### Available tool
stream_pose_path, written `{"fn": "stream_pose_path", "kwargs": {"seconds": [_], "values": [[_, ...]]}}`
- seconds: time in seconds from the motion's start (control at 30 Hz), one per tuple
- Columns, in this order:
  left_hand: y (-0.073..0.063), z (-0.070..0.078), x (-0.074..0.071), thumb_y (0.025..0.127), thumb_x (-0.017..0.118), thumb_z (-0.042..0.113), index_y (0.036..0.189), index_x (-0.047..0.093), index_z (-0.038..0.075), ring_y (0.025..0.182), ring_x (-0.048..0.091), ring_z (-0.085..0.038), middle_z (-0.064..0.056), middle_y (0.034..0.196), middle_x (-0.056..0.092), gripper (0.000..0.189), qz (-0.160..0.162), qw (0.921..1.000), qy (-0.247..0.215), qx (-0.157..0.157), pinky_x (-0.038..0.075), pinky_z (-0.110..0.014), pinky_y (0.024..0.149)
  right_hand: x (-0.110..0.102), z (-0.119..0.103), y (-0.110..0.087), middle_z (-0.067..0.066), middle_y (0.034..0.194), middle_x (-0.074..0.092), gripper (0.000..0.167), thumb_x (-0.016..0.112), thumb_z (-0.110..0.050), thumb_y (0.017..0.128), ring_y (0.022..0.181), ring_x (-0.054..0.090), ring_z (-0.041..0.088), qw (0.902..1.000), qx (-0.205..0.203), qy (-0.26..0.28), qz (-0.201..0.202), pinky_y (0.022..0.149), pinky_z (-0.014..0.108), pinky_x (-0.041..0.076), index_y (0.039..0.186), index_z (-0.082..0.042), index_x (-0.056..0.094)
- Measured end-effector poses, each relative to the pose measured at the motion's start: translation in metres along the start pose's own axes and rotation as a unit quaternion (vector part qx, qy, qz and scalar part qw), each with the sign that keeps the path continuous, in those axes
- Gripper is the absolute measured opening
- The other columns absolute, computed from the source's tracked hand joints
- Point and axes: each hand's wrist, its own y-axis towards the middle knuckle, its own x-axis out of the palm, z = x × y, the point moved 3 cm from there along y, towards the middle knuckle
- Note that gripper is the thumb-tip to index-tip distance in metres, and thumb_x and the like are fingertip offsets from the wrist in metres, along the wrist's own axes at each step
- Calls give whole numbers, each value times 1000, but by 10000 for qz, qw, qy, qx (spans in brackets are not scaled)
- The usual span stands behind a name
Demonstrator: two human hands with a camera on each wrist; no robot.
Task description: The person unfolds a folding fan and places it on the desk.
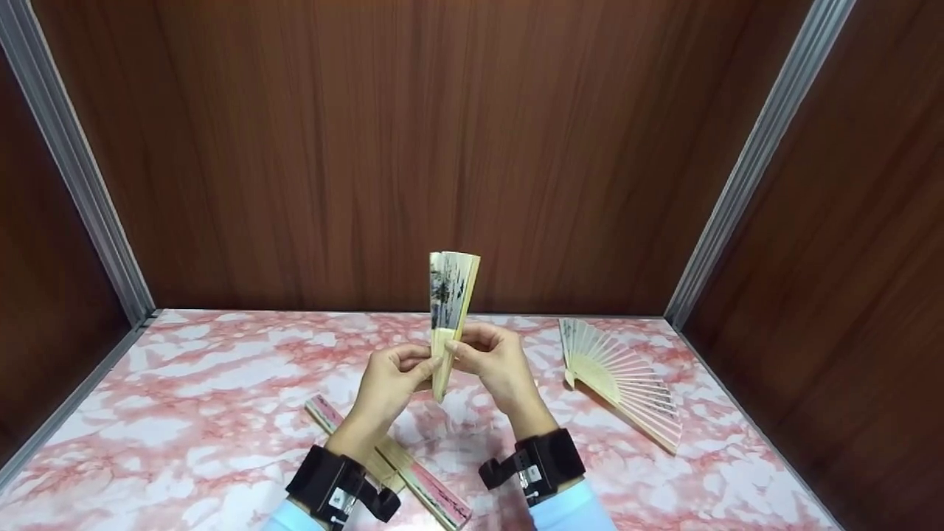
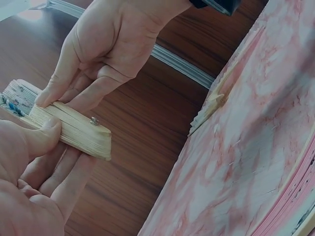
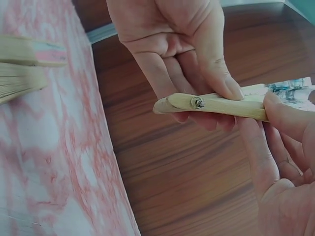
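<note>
Brown wood-grain panels and metal posts enclose a table (image 1: 221,442) with a pink-and-white marbled top. From the head view, a slim fan (image 1: 453,295), only slightly spread, is held up above the table between both hands, its printed leaf upward and its narrow rib end downward. The left hand (image 1: 391,380) pinches the ribs a little lower, while the right hand (image 1: 501,365) pinches just beneath the leaf. To the right, an open fan (image 1: 601,376) lies on the table; beneath the left wrist lies a pink-printed folding piece (image 1: 435,490), so covered that I cannot tell whether it is one fan or two.

Through the left wrist view, the ribs look stacked fairly evenly, and a metal rivet (image 2: 94,120) shows near their end. Both thumbs press the upper face, with fingers supporting from below. Working it well, I judge, means letting the ribs turn about that rivet, with light, even pressure and no twisting.

Right wrist view: both grips sit close together, between the rivet and the printed leaf, the rivet end projecting free. Thin ribs would probably handle best if the two thumbs moved gently against each other, guiding the outer ribs rather than pulling the leaf, so that its pleats follow their creases and don't tear.
</note>
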Motion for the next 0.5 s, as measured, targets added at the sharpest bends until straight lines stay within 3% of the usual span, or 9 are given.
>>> {"fn": "stream_pose_path", "kwargs": {"seconds": [0.5], "values": [[2, 1, 1, 100, 72, -1, 101, 70, -8, 81, 81, -18, -26, 99, 83, 8, 326, 9986, -393, -170, 73, -35, 79, -3, 4, 3, 0, 92, 78, 21, 74, 5, 98, 88, 75, 9, 9985, 199, 369, 359, 84, 32, 72, 117, 13, 73]]}}
